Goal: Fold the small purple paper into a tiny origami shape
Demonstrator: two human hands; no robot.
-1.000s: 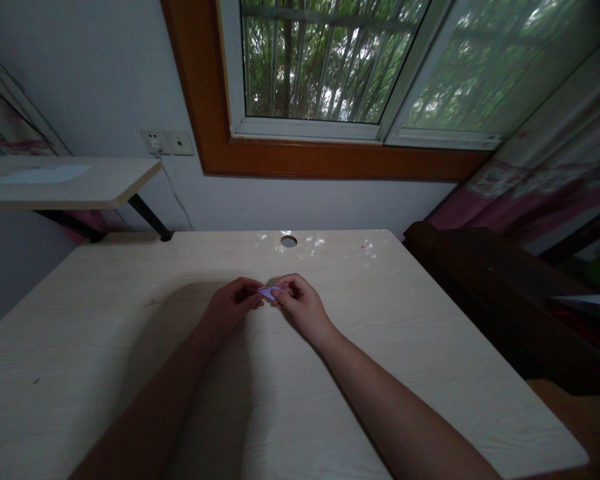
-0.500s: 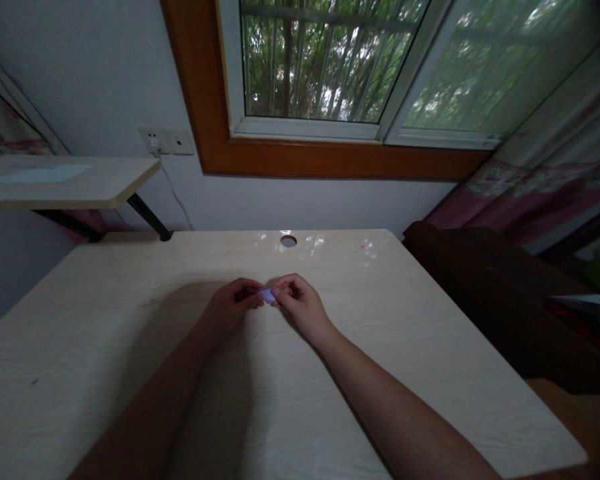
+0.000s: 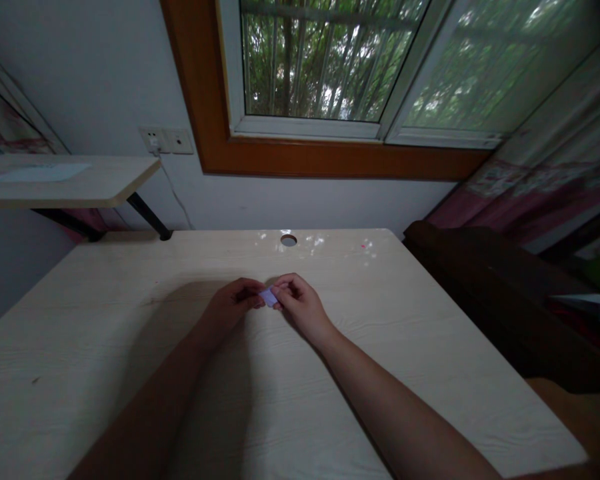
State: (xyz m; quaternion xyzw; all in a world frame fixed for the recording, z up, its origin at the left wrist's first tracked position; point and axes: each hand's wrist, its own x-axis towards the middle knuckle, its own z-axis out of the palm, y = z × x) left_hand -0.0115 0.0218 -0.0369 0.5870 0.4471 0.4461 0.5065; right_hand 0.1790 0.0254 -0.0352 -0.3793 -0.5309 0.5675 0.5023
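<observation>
Lilac paper, a small folded scrap (image 3: pixel 268 296), sits pinched between your two sets of fingertips just above the pale wooden desk (image 3: pixel 130 373). Your left hand (image 3: pixel 229 308) curls closed on its left edge, and your right hand (image 3: pixel 300 305) is closed on the right edge, thumb and forefinger pressed together. With so little of the paper to grip, you could let it slip and drop to the desk, or crease it askew if one hand pulls harder. It looks thin, flat and light, paler than anything nearby; its folds are too small to make out. Beyond your hands a round cable hole (image 3: pixel 289 240) sits near the desk's far edge, under the window (image 3: pixel 325 67).
</observation>
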